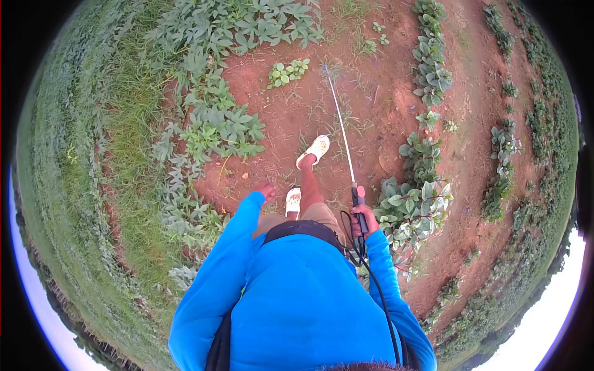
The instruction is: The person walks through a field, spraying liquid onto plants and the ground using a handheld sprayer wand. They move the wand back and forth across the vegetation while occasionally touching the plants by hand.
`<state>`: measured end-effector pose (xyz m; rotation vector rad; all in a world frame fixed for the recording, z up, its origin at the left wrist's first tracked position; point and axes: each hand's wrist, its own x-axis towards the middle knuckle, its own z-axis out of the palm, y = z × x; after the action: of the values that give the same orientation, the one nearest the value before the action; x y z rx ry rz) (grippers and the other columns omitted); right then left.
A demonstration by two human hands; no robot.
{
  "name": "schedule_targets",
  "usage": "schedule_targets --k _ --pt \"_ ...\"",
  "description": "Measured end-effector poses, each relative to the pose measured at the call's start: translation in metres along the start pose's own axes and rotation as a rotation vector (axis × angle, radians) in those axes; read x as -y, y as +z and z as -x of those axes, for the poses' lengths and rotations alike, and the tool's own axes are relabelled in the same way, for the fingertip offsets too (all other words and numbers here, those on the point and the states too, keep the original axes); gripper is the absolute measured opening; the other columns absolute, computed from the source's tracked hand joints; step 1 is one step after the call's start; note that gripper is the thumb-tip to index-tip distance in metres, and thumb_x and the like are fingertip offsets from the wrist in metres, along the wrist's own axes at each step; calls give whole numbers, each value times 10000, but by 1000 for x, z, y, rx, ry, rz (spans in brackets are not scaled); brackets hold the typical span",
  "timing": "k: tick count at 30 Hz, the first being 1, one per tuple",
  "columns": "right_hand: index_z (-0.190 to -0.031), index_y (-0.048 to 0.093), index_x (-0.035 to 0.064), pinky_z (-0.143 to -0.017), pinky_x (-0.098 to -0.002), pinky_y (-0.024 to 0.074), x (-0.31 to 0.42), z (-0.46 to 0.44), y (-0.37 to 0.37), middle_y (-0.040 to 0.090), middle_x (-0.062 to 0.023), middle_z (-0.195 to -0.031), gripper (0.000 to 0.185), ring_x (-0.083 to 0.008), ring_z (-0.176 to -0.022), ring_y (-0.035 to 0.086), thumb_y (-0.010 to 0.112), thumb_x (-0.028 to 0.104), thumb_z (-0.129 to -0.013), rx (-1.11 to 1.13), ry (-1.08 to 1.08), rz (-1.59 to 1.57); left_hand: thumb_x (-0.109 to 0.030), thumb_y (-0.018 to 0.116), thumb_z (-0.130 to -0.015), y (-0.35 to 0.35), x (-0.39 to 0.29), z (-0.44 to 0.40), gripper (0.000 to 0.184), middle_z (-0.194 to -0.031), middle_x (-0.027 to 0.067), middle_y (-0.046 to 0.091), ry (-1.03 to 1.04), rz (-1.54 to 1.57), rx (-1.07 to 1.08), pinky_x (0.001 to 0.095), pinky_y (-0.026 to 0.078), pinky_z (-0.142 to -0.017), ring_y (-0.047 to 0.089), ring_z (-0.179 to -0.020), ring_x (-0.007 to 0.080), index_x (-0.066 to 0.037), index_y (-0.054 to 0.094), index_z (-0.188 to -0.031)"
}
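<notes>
Right hand (367,220) is gripping a sprayer lance (342,125), apparently aiming toward twelve o'clock and next needing a steady nozzle (325,68); left hand (267,191) is showing unclear grip.

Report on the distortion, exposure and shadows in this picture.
Head view: strong fisheye distortion, the outer crop rows bowing toward the frame's edges; head view: sky blown out to white at lower right; head view: soft, even light, with no hard shadow visible beside the spray wand.

Reddish soil (467,154) lies between leafy green plant rows (430,68), with grass (133,154) leftward and bright pale sky (544,309) low at the edges.
</notes>
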<state>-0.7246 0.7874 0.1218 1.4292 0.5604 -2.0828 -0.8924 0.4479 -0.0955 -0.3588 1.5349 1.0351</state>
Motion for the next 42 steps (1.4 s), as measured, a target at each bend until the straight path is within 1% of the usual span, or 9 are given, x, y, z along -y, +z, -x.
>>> schedule_targets --k 9,13,16,21,26,30,35,37,42 --pt "-892 501 99 -370 -247 307 114 -45 89 481 -14 -614 329 -98 -430 414 611 331 -687 229 -16 666 -228 528 -797 -33 -144 -8 161 -616 21 519 101 -15 -84 267 327 -375 431 -431 105 -75 548 -840" --pt "-920 529 69 -396 -249 332 151 -49 95 497 -27 -600 390 -110 -445 440 609 369 -684 275 -59 771 -279 522 -815 -40 -208 -21 211 -610 20 519 91 -128 -200 257 332 -371 442 -426 109 -73 542 -854" --pt "-861 525 80 -362 -249 315 170 -47 74 500 -27 -598 335 -110 -422 436 603 358 -691 281 -59 656 -321 494 -836 -43 -248 -36 243 -605 11 519 220 -31 -137 258 347 -384 449 -438 107 -83 539 -857" --pt "-726 466 160 -327 -233 244 191 -28 40 381 36 -531 187 -78 -370 319 576 310 -713 204 170 217 -340 475 -842 -28 -270 -52 253 -619 6 519 158 -50 -94 270 370 -414 469 -475 107 -96 543 -853" --pt "-703 446 180 -324 -233 262 206 -20 -5 356 45 -521 180 -75 -363 302 562 317 -707 213 42 -132 -408 490 -828 -19 -279 -61 334 -700 40 565 72 -189 -128 296 369 -398 488 -491 140 -88 581 -862" --pt "-711 446 165 -310 -250 288 231 -13 -15 373 18 -520 190 -100 -355 338 547 326 -717 96 -101 -264 -291 500 -806 -32 -277 -77 227 -650 31 554 160 -410 -162 325 405 -456 503 -506 173 -72 557 -822" --pt "-716 446 165 -311 -250 285 275 -24 -9 376 17 -520 200 -101 -356 342 551 336 -710 15 -191 -288 -273 518 -802 -34 -304 -101 209 -633 37 549 174 -422 -151 324 408 -451 512 -512 167 -71 565 -831" --pt "-722 445 164 -312 -251 284 296 -31 0 377 18 -522 205 -101 -353 344 551 339 -708 -8 -177 -226 -266 531 -799 -24 -336 -100 190 -626 37 540 -75 -132 -30 303 404 -445 506 -514 146 -85 572 -845" --pt "-639 437 156 -302 -229 259 358 -45 57 356 32 -500 230 -87 -339 318 543 347 -711 18 -81 -110 -258 532 -798 -2 -416 -124 165 -625 19 522 30 -243 -30 272 377 -435 467 -489 115 -105 566 -850"
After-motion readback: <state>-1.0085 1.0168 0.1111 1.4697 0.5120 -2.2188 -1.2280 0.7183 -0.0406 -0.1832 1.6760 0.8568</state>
